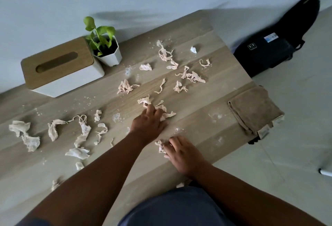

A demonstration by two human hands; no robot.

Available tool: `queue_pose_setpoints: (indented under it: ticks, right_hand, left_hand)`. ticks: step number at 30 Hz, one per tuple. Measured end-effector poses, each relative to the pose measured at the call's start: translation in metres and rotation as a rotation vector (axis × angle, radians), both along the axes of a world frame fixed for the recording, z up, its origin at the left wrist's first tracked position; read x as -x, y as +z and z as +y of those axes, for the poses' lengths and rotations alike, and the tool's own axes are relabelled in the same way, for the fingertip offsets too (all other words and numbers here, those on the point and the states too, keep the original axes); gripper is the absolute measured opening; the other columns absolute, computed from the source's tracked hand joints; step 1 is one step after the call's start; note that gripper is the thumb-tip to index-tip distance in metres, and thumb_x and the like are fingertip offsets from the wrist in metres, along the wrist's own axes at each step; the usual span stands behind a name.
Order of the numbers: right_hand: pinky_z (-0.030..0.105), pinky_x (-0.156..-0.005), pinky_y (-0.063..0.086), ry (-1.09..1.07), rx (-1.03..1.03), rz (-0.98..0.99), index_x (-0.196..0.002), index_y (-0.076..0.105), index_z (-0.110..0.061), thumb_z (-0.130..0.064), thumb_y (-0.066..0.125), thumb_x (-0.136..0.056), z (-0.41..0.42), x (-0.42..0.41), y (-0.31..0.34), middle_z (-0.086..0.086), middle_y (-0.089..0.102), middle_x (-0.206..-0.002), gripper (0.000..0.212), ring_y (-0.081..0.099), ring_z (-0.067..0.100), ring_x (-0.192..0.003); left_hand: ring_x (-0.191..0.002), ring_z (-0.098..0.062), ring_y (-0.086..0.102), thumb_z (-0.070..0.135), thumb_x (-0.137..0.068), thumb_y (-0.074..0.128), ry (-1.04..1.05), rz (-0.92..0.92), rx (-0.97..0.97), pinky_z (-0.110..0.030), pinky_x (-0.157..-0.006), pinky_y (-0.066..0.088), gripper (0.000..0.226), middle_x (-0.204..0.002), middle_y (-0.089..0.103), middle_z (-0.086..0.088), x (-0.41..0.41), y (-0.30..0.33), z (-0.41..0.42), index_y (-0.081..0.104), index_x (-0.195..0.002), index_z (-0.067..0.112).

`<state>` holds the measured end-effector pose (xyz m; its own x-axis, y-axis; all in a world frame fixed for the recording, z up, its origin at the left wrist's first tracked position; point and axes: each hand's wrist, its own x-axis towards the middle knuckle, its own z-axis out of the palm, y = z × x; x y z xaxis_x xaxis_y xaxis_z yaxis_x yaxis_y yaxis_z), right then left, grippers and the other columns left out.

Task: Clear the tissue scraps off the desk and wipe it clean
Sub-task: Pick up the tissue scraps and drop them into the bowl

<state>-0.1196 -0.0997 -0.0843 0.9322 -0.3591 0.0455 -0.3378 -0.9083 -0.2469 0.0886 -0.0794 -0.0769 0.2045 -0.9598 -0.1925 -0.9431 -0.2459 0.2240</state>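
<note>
Nearest, the right hand [181, 152] pinches a tissue scrap [159, 146]. Beyond, the left hand [149, 119] rests curled fingers on another clump [163, 110]. Scraps litter the counter [206, 100] farther out; hasty sweeping may scatter crumbs floorward.

Two hands are counted: the left hand [149, 119] and the right hand [181, 151], each with its grip on tissue. About twenty tissue scraps [124, 86] are counted on the tabletop [206, 100], most beyond and left of the two grips; an exact count is prevented by tangling and fine crumbs. One folded brown cloth [255, 110] is seen right of the grips. One tissue box [61, 67], one potted plant [106, 46] and one black bag [269, 53] are counted beyond them.
</note>
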Motion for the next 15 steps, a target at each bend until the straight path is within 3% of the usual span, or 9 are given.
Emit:
queue_pose_setpoints:
  ticks: [3,8,12,15]
  right_hand:
    - [0.041,-0.064,0.054,0.026,0.016,-0.059,-0.107,0.064,-0.016,-0.019,0.059,-0.095,-0.003,0.002,-0.003,0.008,0.06,-0.093,0.014,0.058,0.029,-0.076]
    - [0.038,-0.064,0.055,0.075,-0.033,-0.033,-0.106,0.066,-0.015,-0.017,0.054,-0.093,-0.015,0.002,0.003,0.008,0.063,-0.09,0.018,0.061,0.027,-0.077]
    - [0.034,-0.06,0.058,0.033,-0.195,0.002,-0.113,0.065,-0.011,-0.018,0.048,-0.095,-0.023,0.007,0.016,0.009,0.069,-0.091,0.025,0.067,0.027,-0.077]
    - [0.033,-0.059,0.058,-0.047,-0.293,0.054,-0.116,0.069,-0.009,-0.008,0.062,-0.09,-0.033,0.015,0.025,0.01,0.069,-0.094,0.027,0.068,0.028,-0.079]
  left_hand:
    - [-0.102,-0.027,0.063,0.049,-0.103,0.051,0.001,0.024,0.019,-0.04,-0.062,0.058,0.038,-0.118,0.052,-0.008,0.0,0.0,-0.001,0.06,-0.122,0.018]
    - [-0.084,-0.03,0.067,0.031,-0.102,0.057,-0.067,0.038,0.103,-0.039,-0.048,0.054,0.027,-0.105,0.061,-0.01,-0.001,0.003,0.001,0.068,-0.115,0.01]
    - [-0.071,-0.035,0.064,0.022,-0.101,0.06,-0.04,0.108,0.144,-0.044,-0.048,0.053,0.018,-0.098,0.061,-0.011,-0.004,0.003,0.003,0.063,-0.107,0.005]
    - [-0.067,-0.038,0.061,0.021,-0.104,0.05,-0.042,0.157,0.179,-0.046,-0.049,0.054,0.021,-0.097,0.061,-0.014,-0.005,0.004,0.006,0.06,-0.111,0.004]
